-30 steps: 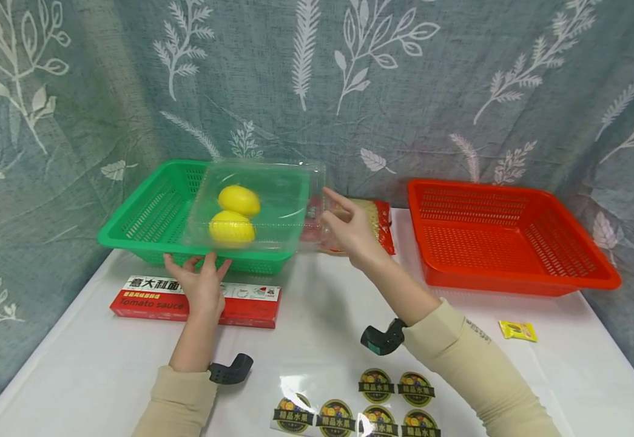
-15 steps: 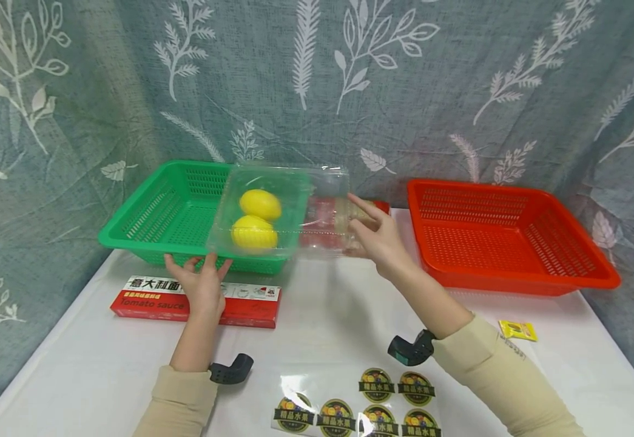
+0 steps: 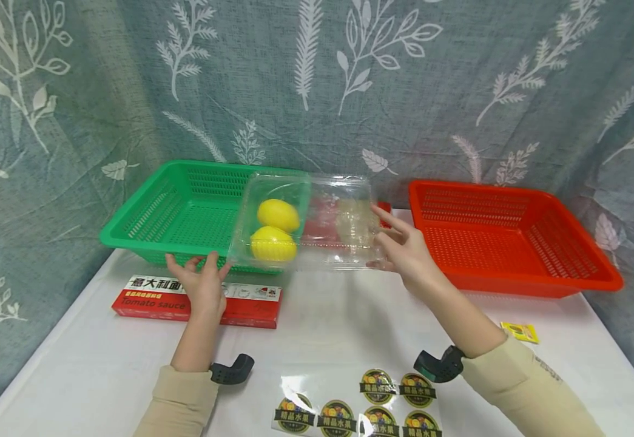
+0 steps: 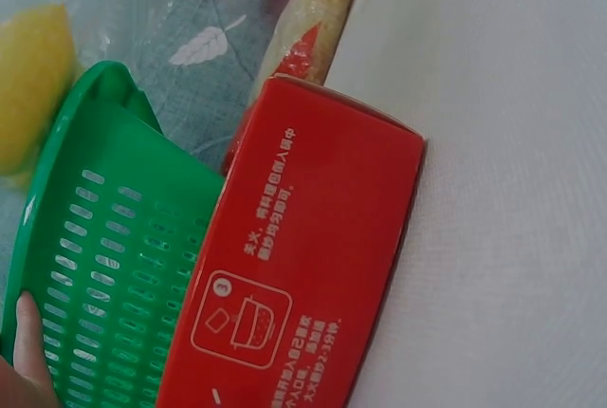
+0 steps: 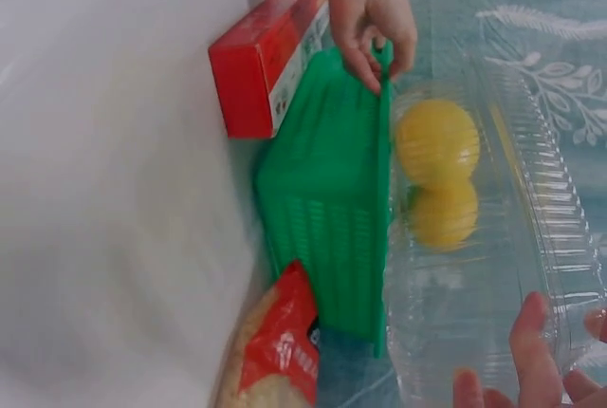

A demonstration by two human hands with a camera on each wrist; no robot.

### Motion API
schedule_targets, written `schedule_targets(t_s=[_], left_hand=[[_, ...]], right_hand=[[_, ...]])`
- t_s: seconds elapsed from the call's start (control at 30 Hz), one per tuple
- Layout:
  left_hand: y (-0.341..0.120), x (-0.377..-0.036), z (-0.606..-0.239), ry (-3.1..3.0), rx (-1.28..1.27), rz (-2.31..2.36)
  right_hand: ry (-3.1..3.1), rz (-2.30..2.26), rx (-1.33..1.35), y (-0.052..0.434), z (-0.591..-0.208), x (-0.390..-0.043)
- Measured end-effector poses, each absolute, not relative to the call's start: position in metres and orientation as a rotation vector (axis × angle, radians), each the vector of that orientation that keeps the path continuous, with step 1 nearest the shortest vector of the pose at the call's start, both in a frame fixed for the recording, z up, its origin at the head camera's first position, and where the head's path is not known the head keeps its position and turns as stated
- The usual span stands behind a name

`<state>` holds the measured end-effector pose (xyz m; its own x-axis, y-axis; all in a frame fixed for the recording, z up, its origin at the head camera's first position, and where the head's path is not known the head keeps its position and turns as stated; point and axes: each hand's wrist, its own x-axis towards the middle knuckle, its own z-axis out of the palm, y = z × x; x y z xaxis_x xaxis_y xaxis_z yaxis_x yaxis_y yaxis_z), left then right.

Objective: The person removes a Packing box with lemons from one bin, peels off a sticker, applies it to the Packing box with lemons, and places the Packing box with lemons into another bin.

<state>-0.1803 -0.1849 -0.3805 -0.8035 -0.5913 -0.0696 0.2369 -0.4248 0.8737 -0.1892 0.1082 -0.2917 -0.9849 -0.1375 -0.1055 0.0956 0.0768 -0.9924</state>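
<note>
The clear plastic clamshell box with two yellow lemons inside hangs in the air over the right end of the green basket, reaching out past the basket's right rim towards the red basket. Both lemons sit at the box's left end, far from the supporting fingers, so the thin plastic could well sag or tip on that side, and the fruit might roll and swing the box out of the hold; its low left corner could also catch the green rim. The right hand carries the box by its right end only, fingers spread and mostly straight along the wall and under the edge; the right wrist view shows just the fingertips on the clear plastic, so how firm the hold is cannot be told. The left hand grips the green basket's near rim, fingers curled over it, beside the red tomato sauce box on the white tabletop. A noodle packet lies behind the baskets.
</note>
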Motion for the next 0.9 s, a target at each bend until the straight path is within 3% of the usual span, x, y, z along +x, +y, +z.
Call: schedule_targets(t_s=[0.9], left_hand=[[-0.186,-0.182,-0.381,-1.242,0.481,-2.271]], right_hand=[[2.317,-1.896,-0.039,0.162,-0.298,-0.154]])
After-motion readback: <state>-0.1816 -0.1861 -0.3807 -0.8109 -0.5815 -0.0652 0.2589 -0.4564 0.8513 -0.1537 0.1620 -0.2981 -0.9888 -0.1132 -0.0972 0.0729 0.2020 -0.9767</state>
